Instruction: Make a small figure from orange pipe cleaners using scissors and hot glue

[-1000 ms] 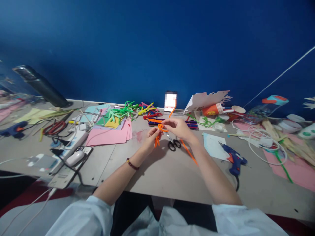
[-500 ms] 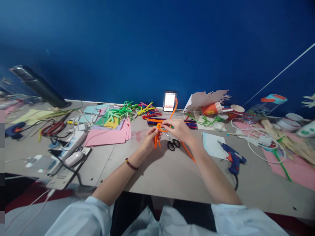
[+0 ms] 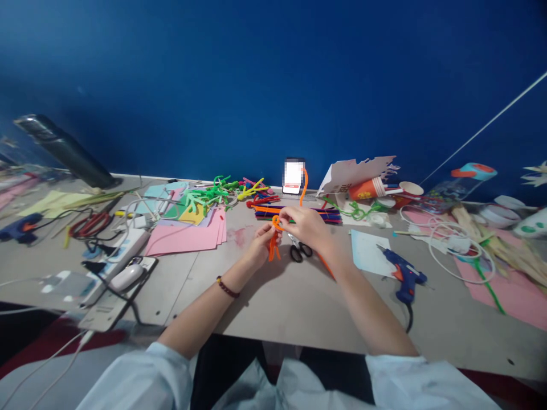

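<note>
Both my hands meet over the middle of the grey table (image 3: 273, 307). My left hand (image 3: 260, 246) pinches the lower part of an orange pipe cleaner figure (image 3: 273, 244). My right hand (image 3: 305, 225) is closed on the orange pipe cleaner just above it, where the wire forms a small loop. One free end curves up past the phone (image 3: 294, 176); another trails down to the right under my right wrist. Black-handled scissors (image 3: 299, 249) lie on the table directly beneath my right hand.
Pink and coloured paper sheets (image 3: 188, 233) lie to the left, with green and yellow pipe cleaner figures (image 3: 213, 193) behind. A bundle of pipe cleaners (image 3: 329, 214) lies behind the hands. A blue glue gun (image 3: 404, 274) is at right, a power strip (image 3: 123, 250) at left, cups (image 3: 371, 188) at back.
The free end of the orange pipe cleaner has swung up and now stands higher beside the phone. My right hand has shifted slightly left over the loop.
</note>
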The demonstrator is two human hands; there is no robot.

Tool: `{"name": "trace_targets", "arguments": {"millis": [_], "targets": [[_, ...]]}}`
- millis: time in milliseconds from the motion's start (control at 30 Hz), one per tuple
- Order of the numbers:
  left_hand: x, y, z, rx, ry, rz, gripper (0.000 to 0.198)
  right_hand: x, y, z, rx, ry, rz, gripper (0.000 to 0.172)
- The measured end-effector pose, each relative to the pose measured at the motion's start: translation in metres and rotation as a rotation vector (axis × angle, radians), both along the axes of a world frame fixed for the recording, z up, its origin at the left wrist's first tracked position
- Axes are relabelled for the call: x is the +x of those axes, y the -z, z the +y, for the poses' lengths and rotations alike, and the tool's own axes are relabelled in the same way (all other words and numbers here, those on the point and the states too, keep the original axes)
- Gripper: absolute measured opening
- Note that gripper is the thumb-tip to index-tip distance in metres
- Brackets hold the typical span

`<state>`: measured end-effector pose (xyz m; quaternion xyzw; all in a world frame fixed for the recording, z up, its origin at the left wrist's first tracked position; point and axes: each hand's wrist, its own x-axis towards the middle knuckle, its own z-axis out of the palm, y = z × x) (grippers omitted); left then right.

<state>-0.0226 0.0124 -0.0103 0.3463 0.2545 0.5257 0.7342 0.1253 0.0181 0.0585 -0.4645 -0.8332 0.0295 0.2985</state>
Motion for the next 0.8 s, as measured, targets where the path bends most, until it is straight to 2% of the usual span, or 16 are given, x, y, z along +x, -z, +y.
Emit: {"name": "trace_targets", "arguments": {"millis": [133,367,433,500,633,700,800], "targets": [[0.0,0.0,0.0,0.008,-0.025,0.002,0.021,-0.007,0.008,0.001,0.135,0.077,-0.022,0.012],[0.0,0.0,0.002,0.005,-0.04,0.017,0.022,-0.016,0.016,0.003,0.199,0.142,0.0,0.015],[0.0,0.002,0.001,0.018,-0.024,0.038,0.024,-0.008,0.013,0.006,0.229,0.219,0.045,0.016],[0.0,0.004,-0.001,0.022,0.008,0.057,0.025,0.009,0.007,0.01,0.248,0.357,0.134,0.019],[-0.001,0.003,-0.002,0.017,0.092,0.042,0.025,0.055,-0.008,0.017,0.111,0.463,0.281,0.02],[-0.003,0.0,-0.001,0.006,0.135,0.022,0.023,0.073,-0.012,0.018,0.013,0.526,0.226,0.019],[-0.004,-0.003,0.0,-0.026,0.164,-0.038,0.02,0.088,-0.013,0.017,-0.14,0.629,0.033,0.015]]}}
